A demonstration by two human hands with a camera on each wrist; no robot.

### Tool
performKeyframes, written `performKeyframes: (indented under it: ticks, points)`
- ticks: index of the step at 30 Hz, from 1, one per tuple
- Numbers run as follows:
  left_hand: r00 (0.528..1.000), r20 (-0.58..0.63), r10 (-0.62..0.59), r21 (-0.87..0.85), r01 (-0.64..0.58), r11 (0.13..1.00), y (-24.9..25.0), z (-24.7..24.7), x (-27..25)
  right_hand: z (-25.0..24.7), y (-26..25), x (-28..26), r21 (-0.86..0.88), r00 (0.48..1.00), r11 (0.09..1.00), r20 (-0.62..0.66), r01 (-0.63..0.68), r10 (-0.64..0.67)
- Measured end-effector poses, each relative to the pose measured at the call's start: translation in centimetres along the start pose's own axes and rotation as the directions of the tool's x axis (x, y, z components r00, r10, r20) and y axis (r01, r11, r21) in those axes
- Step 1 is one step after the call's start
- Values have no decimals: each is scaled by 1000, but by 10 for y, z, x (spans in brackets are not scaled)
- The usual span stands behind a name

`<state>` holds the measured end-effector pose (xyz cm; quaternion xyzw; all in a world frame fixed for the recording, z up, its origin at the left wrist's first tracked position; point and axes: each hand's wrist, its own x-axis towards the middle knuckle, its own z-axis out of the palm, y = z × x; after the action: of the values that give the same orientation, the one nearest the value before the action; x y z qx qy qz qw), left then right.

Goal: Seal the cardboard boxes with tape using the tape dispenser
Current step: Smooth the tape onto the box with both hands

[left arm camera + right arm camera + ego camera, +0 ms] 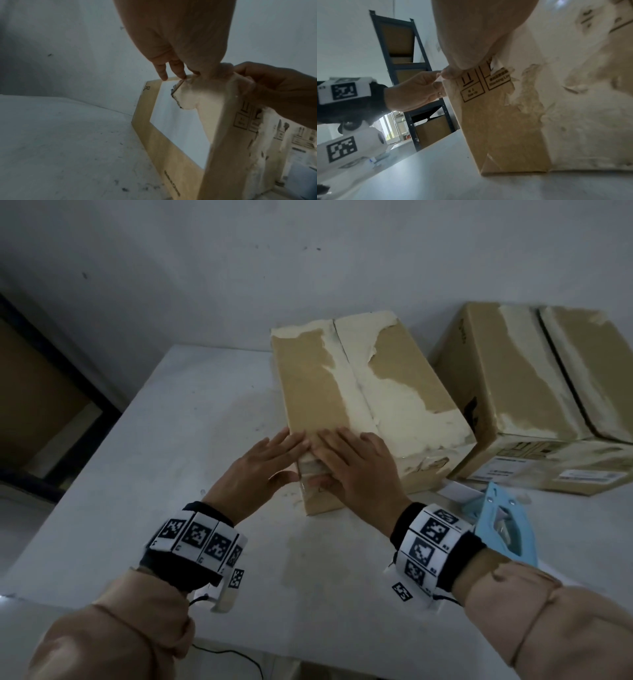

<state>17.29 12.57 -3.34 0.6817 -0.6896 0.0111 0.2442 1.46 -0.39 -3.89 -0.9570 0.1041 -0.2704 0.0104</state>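
A worn cardboard box (359, 392) with torn pale patches stands in the middle of the white table (171, 440). Both hands meet at its near left corner. My left hand (274, 453) lays straight fingers on the top, and its thumb rests against the front face. My right hand (356, 463) lies flat beside it, fingers on the top, thumb lower on the front face. A glossy strip of tape (313, 470) shows between the thumbs. The light blue tape dispenser (503, 522) lies on the table to the right, behind my right wrist, and neither hand touches it.
A second cardboard box (534, 392) with its top seam gaping stands at the right, against the wall. A dark metal shelf (68, 392) holding boxes stands beyond the table's left edge. A cable (239, 655) hangs at the near edge.
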Motion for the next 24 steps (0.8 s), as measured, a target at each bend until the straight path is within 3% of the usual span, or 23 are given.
performKeyframes:
  ticks: [2,9,14,21,24]
  points:
    - [1000,16,25,20,-26,999,-2,1,0,1,1,-2,-22,1000,1000,10,16,-16]
    - [992,-111,-59,-112,46,993,7,9,0,-7,3,-3,62,996,997,78,38,-43]
    - [979,-176,-105,-166,75,983,13,15,-2,-14,-4,8,147,995,986,73,-72,62]
    - [1000,-5,-4,-5,4,1000,0,11,-8,1,3,5,-2,998,999,39,52,-52]
    - [1000,-9,-22,0,22,1000,2,9,-9,-2,11,2,-22,988,992,92,124,-121]
